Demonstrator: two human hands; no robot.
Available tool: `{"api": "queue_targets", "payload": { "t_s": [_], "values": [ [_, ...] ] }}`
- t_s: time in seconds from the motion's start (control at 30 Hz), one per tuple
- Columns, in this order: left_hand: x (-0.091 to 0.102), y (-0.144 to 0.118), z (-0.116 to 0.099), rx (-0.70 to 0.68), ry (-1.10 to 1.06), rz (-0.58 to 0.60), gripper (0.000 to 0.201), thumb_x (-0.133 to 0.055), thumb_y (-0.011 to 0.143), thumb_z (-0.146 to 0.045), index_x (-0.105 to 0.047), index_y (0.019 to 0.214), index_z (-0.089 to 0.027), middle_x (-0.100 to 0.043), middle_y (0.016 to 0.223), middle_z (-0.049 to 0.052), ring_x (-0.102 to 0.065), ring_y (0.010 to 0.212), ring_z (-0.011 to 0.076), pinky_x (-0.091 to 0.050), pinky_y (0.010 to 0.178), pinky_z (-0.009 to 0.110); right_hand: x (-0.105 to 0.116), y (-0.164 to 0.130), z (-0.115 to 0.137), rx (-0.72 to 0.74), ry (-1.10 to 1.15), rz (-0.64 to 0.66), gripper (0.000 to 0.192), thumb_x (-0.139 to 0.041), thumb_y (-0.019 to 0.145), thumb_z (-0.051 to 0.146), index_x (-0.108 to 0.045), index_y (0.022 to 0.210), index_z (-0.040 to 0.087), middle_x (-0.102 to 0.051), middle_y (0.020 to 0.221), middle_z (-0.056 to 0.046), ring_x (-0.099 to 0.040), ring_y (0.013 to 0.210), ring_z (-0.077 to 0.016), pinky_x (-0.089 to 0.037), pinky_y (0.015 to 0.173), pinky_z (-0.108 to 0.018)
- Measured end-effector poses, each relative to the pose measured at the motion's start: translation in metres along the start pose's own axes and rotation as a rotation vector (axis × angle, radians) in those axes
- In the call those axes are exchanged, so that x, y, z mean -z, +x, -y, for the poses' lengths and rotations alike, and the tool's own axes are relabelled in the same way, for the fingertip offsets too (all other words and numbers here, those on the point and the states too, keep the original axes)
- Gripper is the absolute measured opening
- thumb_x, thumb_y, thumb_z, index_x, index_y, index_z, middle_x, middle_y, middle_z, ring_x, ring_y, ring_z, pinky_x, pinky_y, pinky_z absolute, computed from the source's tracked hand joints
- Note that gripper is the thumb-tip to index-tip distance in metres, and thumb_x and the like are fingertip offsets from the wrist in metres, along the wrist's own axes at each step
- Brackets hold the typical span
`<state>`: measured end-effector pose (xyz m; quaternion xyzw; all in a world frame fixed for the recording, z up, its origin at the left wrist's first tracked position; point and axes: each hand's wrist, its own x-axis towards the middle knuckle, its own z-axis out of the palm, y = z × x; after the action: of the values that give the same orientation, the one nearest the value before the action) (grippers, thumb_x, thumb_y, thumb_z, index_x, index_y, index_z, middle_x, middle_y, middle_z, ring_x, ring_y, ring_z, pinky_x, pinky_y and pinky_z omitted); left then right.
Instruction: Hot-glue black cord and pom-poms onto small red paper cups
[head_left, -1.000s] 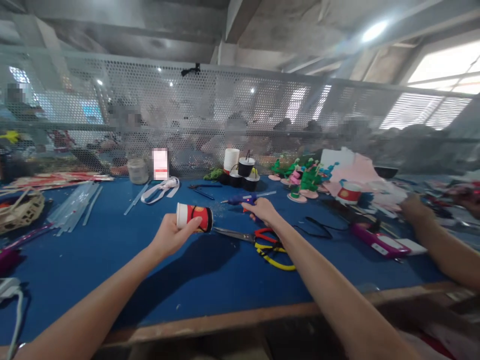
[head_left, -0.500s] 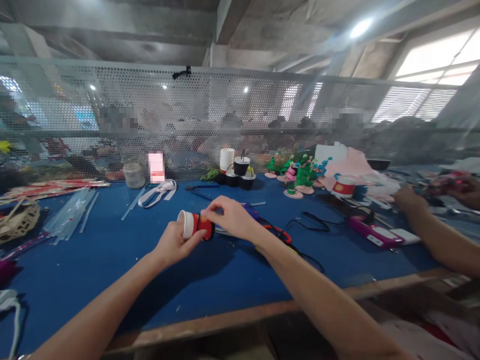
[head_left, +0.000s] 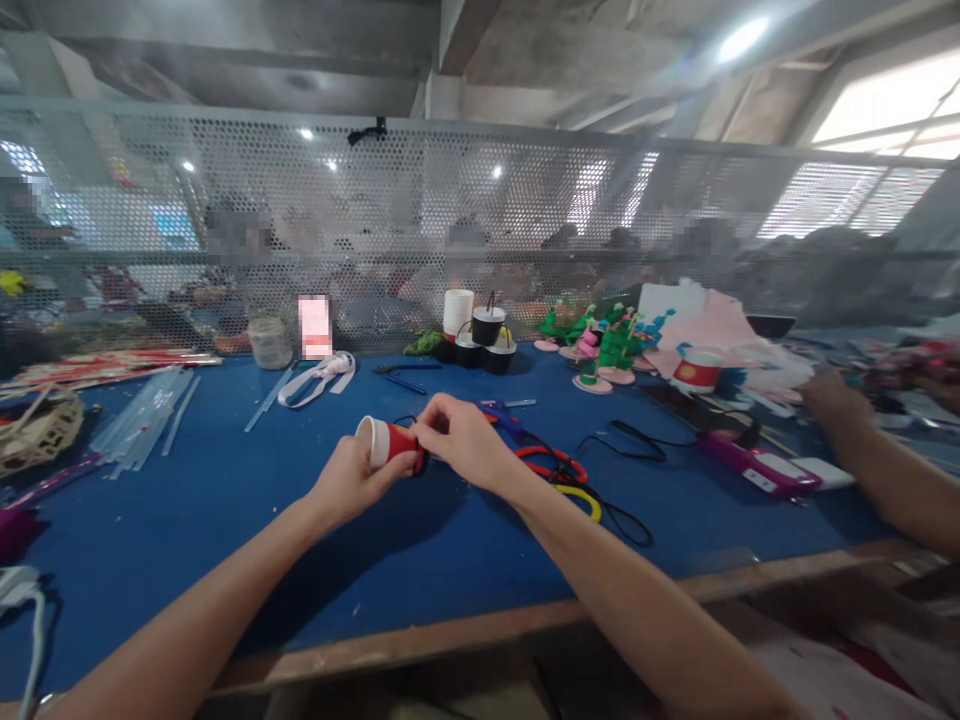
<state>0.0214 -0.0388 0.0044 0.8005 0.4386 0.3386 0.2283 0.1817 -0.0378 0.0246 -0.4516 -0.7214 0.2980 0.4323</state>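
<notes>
A red and white paper cup (head_left: pixel 381 440) lies tilted on its side above the table, its white open rim toward the left. My left hand (head_left: pixel 346 482) is wrapped round it, thumb along the near side. At the base end, my right hand (head_left: pixel 459 440) has its fingers closed in a pinch on what looks like a thin black strip (head_left: pixel 406 419); the fingers partly hide it. Beyond my right wrist lie a blue-handled tool (head_left: pixel 504 418), a red ring-shaped handle (head_left: pixel 576 468) and a yellow one (head_left: pixel 583 500).
White cups (head_left: pixel 458 314) and small black pots (head_left: pixel 488 328) stand by the mesh screen (head_left: pixel 360 220). Green figures (head_left: pixel 616 345) are right of them. Clear glue sticks (head_left: pixel 146 420) lie left. A purple device (head_left: pixel 757 466) and a co-worker's arm (head_left: pixel 892 470) are at right.
My right fingers have shifted slightly toward the cup's base. The black band across the cup's red side no longer shows there. The view has shifted a little, uncovering the yellow handle.
</notes>
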Motion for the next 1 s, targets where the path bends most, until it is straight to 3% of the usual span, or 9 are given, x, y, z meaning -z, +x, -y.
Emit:
{"api": "queue_targets", "payload": {
  "t_s": [0.13, 0.27, 0.5, 1.0],
  "values": [
    [-0.001, 0.003, 0.003, 0.259, -0.372, 0.018, 0.035, -0.057, 0.066, -0.046, -0.062, 0.067, -0.012, -0.056, 0.053, 0.0, -0.048, 0.049, 0.0115, -0.036, 0.05, 0.023, 0.008, 0.005, -0.01, -0.005, 0.232, -0.034, 0.006, -0.058, 0.066, 0.019, -0.052, 0.067, 0.017, -0.057, 0.064, 0.002, -0.052, 0.059, -0.0096, -0.041, 0.059, -0.024],
    [-0.001, 0.005, 0.005, 0.353, -0.487, 0.022, 0.035, -0.061, 0.063, -0.046, -0.062, 0.064, -0.011, -0.055, 0.052, 0.0, -0.047, 0.049, 0.011, -0.034, 0.049, 0.023, 0.006, 0.008, -0.024, -0.004, 0.412, -0.08, 0.016, -0.062, 0.064, 0.023, -0.058, 0.078, 0.018, -0.059, 0.07, 0.002, -0.055, 0.065, -0.0099, -0.043, 0.066, -0.025],
    [-0.001, 0.004, -0.001, 0.35, -0.397, 0.035, 0.033, -0.062, 0.059, -0.044, -0.058, 0.056, -0.012, -0.046, 0.044, -0.004, -0.037, 0.043, 0.0075, -0.025, 0.043, 0.021, -0.001, 0.008, -0.031, 0.016, 0.38, -0.118, 0.016, -0.063, 0.063, 0.026, -0.06, 0.076, 0.017, -0.062, 0.07, 0.0, -0.056, 0.067, -0.0117, -0.045, 0.068, -0.027],
    [0.0, -0.001, -0.003, 0.234, -0.284, 0.096, 0.029, -0.057, 0.066, -0.038, -0.059, 0.058, -0.01, -0.046, 0.046, -0.003, -0.037, 0.045, 0.0078, -0.031, 0.043, 0.02, -0.005, 0.008, -0.035, -0.048, 0.291, -0.077, 0.014, -0.061, 0.064, 0.025, -0.06, 0.076, 0.016, -0.059, 0.066, 0.001, -0.054, 0.062, -0.0105, -0.043, 0.064, -0.025]
  ]
}}
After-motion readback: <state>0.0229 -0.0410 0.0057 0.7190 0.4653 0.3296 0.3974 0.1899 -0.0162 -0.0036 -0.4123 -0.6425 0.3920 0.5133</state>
